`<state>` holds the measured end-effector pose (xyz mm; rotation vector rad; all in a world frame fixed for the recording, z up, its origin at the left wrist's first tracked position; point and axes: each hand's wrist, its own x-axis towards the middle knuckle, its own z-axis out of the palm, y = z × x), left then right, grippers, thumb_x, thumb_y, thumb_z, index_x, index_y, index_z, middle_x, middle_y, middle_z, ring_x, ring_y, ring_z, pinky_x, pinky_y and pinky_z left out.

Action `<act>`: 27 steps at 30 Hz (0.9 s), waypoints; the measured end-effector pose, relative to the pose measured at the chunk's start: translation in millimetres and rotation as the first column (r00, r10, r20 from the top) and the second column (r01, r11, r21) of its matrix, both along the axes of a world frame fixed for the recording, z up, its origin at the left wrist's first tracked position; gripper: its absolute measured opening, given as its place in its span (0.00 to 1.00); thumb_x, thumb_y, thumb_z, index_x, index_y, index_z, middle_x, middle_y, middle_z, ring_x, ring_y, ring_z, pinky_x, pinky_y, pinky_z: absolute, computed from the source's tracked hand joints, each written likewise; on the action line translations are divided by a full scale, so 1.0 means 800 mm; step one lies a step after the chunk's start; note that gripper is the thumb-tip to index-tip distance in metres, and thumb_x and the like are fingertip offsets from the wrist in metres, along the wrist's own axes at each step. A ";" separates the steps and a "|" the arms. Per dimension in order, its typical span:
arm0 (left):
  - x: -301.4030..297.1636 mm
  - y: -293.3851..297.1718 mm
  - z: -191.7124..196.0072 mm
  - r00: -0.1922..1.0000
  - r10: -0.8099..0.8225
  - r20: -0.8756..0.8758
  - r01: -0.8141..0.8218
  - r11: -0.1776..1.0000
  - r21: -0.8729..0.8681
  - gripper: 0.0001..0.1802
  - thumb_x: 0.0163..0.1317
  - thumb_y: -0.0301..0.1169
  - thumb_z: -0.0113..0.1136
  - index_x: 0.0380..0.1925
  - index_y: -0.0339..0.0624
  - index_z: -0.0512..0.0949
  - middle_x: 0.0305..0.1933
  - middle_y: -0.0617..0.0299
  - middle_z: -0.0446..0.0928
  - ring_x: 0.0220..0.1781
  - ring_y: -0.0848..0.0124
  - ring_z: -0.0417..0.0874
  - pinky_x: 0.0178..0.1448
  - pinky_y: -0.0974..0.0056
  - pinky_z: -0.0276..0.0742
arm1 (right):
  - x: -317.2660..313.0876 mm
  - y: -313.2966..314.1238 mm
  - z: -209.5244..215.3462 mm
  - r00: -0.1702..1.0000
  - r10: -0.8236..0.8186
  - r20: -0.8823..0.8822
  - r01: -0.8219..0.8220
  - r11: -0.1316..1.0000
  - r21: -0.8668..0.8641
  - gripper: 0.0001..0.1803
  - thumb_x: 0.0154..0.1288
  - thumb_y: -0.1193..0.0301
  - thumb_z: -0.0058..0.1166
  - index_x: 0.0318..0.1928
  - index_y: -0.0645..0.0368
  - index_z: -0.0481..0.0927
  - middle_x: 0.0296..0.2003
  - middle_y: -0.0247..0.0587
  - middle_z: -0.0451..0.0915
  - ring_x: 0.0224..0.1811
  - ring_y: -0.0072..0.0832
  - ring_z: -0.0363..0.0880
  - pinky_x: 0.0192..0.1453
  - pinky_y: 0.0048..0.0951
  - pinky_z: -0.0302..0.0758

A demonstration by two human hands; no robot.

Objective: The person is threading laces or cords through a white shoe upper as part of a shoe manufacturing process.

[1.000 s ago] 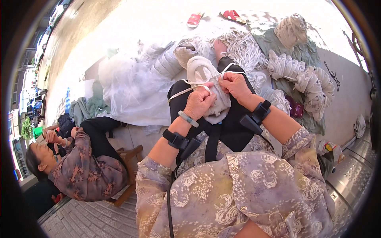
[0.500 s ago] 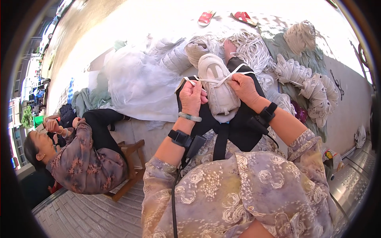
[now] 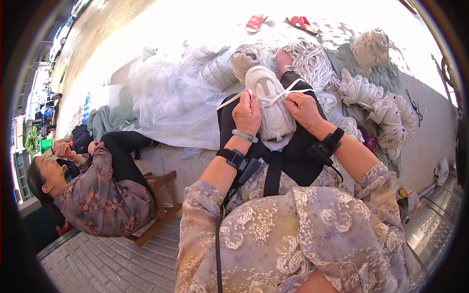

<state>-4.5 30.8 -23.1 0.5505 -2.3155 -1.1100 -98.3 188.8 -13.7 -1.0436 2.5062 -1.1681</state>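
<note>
A pale beige and white sneaker (image 3: 277, 122) lies on my lap between my knees, its toe end pointing away from me. My left hand (image 3: 247, 115) is closed at the shoe's left side, pinching one part of the white shoelace (image 3: 228, 102), whose loose end trails off to the left over my knee. At the right side of the shoe, my right hand (image 3: 302, 108) is closed on another part of the lace, which crosses over the upper. Its fingertips sit close to the eyelets, and their exact hold is partly hidden.
A heap of loose white laces (image 3: 309, 61) lies beyond my knees. Stacked pale shoes (image 3: 360, 89) stand to the right on green cloth. Clear plastic sheeting (image 3: 171, 93) spreads at the left. A seated person (image 3: 105, 190) works at left. Red sandals (image 3: 301, 23) lie far ahead.
My left hand has shifted right, closer to the shoe, and its fingers have turned more upright. The lace's left end now stretches out past my knee. My right hand has barely moved.
</note>
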 end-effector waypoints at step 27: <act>0.027 0.014 0.036 0.965 -0.184 0.189 0.202 0.976 -0.080 0.24 0.42 0.35 0.67 0.36 0.38 0.67 0.17 0.63 0.67 0.19 0.67 0.73 0.27 0.65 0.69 | 0.026 0.006 0.034 0.887 0.086 0.453 0.009 0.979 -0.202 0.06 0.55 0.74 0.48 0.31 0.64 0.76 0.19 0.45 0.74 0.21 0.29 0.73 0.30 0.27 0.70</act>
